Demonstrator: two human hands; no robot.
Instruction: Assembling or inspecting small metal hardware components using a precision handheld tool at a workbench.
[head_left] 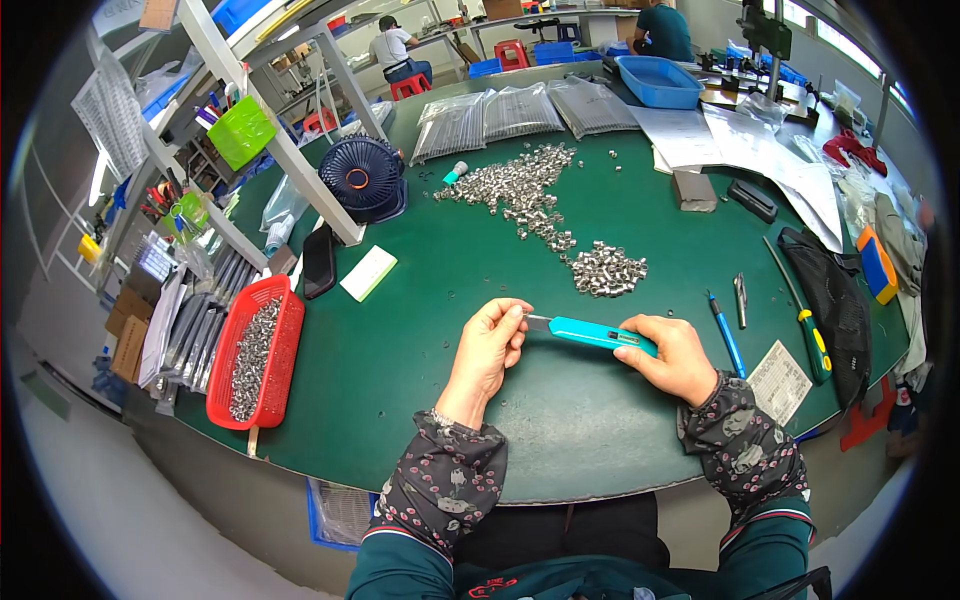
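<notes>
Head view: white flat box [368, 273] beside black phone [319, 260], clear bags [520, 112] beyond.

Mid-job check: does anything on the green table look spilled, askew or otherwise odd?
The small metal parts lie loose in a long scatter across the green table, not contained like those in the red basket. The right hand holds a teal utility knife, the left hand at its blade end.

Glossy teal plastic knife [597, 334], metal blade [537, 322]
</notes>
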